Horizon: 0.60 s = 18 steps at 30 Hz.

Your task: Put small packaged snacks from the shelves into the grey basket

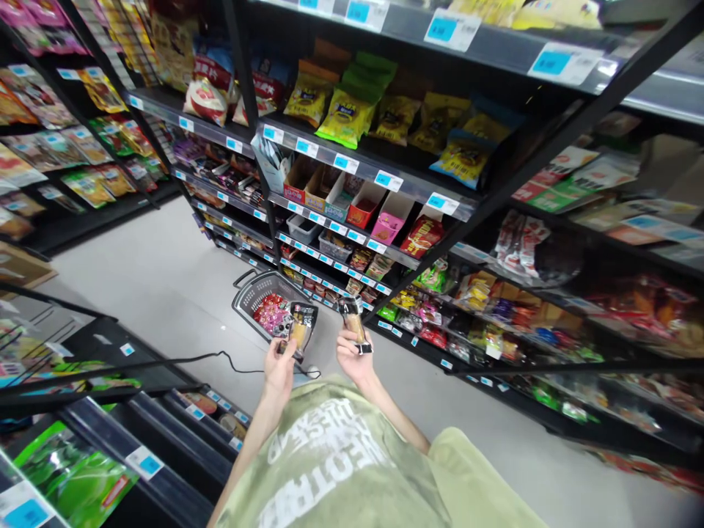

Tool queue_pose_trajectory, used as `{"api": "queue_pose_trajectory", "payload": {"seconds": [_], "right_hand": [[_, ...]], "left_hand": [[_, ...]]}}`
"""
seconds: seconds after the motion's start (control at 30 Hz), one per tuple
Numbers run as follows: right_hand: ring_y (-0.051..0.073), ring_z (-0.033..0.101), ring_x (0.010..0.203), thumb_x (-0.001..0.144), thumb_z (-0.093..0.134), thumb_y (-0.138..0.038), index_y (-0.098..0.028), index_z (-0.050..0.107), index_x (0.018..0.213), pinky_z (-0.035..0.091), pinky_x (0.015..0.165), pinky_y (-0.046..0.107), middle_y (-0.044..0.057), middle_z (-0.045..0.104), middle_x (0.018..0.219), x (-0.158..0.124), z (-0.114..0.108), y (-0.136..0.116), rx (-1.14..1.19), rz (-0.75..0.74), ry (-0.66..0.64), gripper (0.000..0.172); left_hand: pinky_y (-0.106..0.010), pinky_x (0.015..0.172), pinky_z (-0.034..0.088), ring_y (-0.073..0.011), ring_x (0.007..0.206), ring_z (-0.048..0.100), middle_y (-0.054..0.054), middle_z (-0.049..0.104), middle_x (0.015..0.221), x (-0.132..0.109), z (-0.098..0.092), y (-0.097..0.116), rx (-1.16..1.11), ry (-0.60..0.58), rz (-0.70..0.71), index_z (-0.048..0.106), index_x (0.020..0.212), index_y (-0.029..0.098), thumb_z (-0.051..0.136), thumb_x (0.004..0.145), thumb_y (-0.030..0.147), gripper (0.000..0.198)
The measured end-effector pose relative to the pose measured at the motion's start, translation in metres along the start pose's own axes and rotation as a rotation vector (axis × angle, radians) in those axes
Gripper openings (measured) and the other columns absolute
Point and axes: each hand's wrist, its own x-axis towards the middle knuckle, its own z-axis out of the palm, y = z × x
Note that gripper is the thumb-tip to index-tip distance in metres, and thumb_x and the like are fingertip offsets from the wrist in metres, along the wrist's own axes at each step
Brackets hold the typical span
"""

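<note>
Black packaging with a pale-brown front section shows in the left hand (279,372): its grip is closed on the lower left edge of a black packet (300,325), thumb across the front. To the right of it, a little apart, the right hand (350,356) has its grip closed around the lower part of a narrow packet (353,315), with a tan middle and dark ends. Both packets are held above the grey floor (159,257), in front of the person's pale green shirt (330,458) with white lettering.

Just beyond the left hand, a dark grey basket (269,284) stands on the floor with small red packets (269,311) inside; the black packet hides part of its right side from view. A thin black cable (176,359) runs from the left to near the left hand.

On the far side, a black shelf carries yellow bags (344,110), one with a green top. Below them is a row of small open boxes, among them a pink box (388,226), with a red bag (422,235) to its right. On the near left, a bright green bag (77,469) lies on another shelf (170,462).
</note>
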Motion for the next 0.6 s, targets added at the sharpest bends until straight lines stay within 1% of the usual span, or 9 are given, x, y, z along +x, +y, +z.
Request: {"api": "queue_pose_trajectory", "payload": {"seconds": [0.07, 0.1, 0.13, 0.2, 0.23, 0.3, 0.37, 0.43, 0.6], "right_hand": [[0.007, 0.029, 0.047, 0.081, 0.069, -0.04, -0.021, 0.06, 0.099, 0.032, 0.044, 0.022, -0.006, 0.048, 0.069, -0.001, 0.001, 0.0, -0.054, -0.001, 0.02, 0.028], [0.008, 0.028, 0.047, 0.081, 0.069, -0.04, -0.021, 0.06, 0.099, 0.032, 0.043, 0.023, -0.006, 0.047, 0.068, -0.001, 0.001, 0.0, -0.071, -0.001, 0.029, 0.027], [0.008, 0.028, 0.047, 0.081, 0.069, -0.039, -0.021, 0.06, 0.098, 0.032, 0.043, 0.023, -0.006, 0.047, 0.068, -0.001, 0.001, 0.0, -0.077, -0.002, 0.036, 0.026], [0.007, 0.029, 0.047, 0.081, 0.069, -0.038, -0.021, 0.06, 0.099, 0.032, 0.044, 0.023, -0.006, 0.047, 0.069, -0.002, 0.002, 0.0, -0.068, 0.004, 0.039, 0.026], [0.007, 0.029, 0.047, 0.081, 0.069, -0.037, -0.021, 0.06, 0.101, 0.032, 0.044, 0.023, -0.006, 0.047, 0.069, -0.002, 0.002, 0.0, -0.059, 0.008, 0.039, 0.027], [0.008, 0.03, 0.047, 0.081, 0.069, -0.036, -0.021, 0.06, 0.107, 0.033, 0.043, 0.023, -0.006, 0.048, 0.069, -0.003, 0.003, 0.001, -0.036, 0.013, 0.044, 0.031], [0.007, 0.031, 0.047, 0.08, 0.07, -0.033, -0.02, 0.059, 0.11, 0.033, 0.043, 0.022, -0.006, 0.048, 0.069, -0.004, 0.003, 0.001, -0.006, 0.017, 0.053, 0.034], [0.007, 0.032, 0.047, 0.079, 0.071, -0.032, -0.019, 0.059, 0.11, 0.034, 0.044, 0.022, -0.006, 0.048, 0.069, -0.004, 0.003, 0.001, 0.006, 0.021, 0.061, 0.036], [0.009, 0.033, 0.048, 0.081, 0.068, -0.033, -0.022, 0.06, 0.106, 0.034, 0.046, 0.026, -0.005, 0.05, 0.07, -0.006, 0.002, 0.001, -0.046, 0.011, 0.092, 0.028]], "left_hand": [[-0.023, 0.06, 0.046, -0.0123, 0.066, 0.061, -0.001, 0.069, 0.086, -0.004, 0.003, 0.003, -0.066, -0.099, -0.065, 0.059, 0.09, 0.023, 0.089, 0.062, 0.031, 0.042], [-0.023, 0.059, 0.045, -0.0114, 0.065, 0.06, -0.003, 0.07, 0.091, -0.007, 0.004, 0.004, -0.121, -0.147, -0.113, 0.061, 0.099, 0.024, 0.085, 0.068, 0.029, 0.04], [-0.021, 0.056, 0.044, -0.0092, 0.061, 0.057, -0.004, 0.069, 0.093, -0.009, 0.005, 0.006, -0.186, -0.184, -0.17, 0.061, 0.104, 0.024, 0.08, 0.073, 0.026, 0.036], [-0.017, 0.049, 0.039, -0.0035, 0.051, 0.047, -0.005, 0.065, 0.087, -0.015, 0.005, 0.011, -0.33, -0.225, -0.294, 0.063, 0.107, 0.018, 0.067, 0.081, 0.016, 0.027], [-0.015, 0.046, 0.037, -0.0015, 0.048, 0.042, -0.005, 0.062, 0.085, -0.017, 0.004, 0.013, -0.401, -0.239, -0.348, 0.063, 0.107, 0.015, 0.061, 0.082, 0.011, 0.026], [-0.012, 0.044, 0.036, 0.0015, 0.045, 0.039, -0.003, 0.057, 0.084, -0.022, 0.002, 0.018, -0.527, -0.253, -0.409, 0.062, 0.11, 0.011, 0.053, 0.083, 0.002, 0.03], [-0.008, 0.044, 0.036, 0.0039, 0.044, 0.038, -0.001, 0.053, 0.085, -0.025, 0.001, 0.022, -0.617, -0.252, -0.407, 0.06, 0.116, 0.01, 0.048, 0.083, -0.003, 0.037], [-0.007, 0.043, 0.035, 0.005, 0.042, 0.036, 0.0, 0.051, 0.084, -0.027, 0.0, 0.024, -0.657, -0.238, -0.393, 0.059, 0.116, 0.011, 0.046, 0.084, -0.004, 0.038], [-0.01, 0.041, 0.034, 0.004, 0.041, 0.036, 0.001, 0.051, 0.085, -0.029, -0.001, 0.024, -0.583, -0.173, -0.337, 0.06, 0.107, 0.018, 0.05, 0.082, -0.005, 0.035]]}}
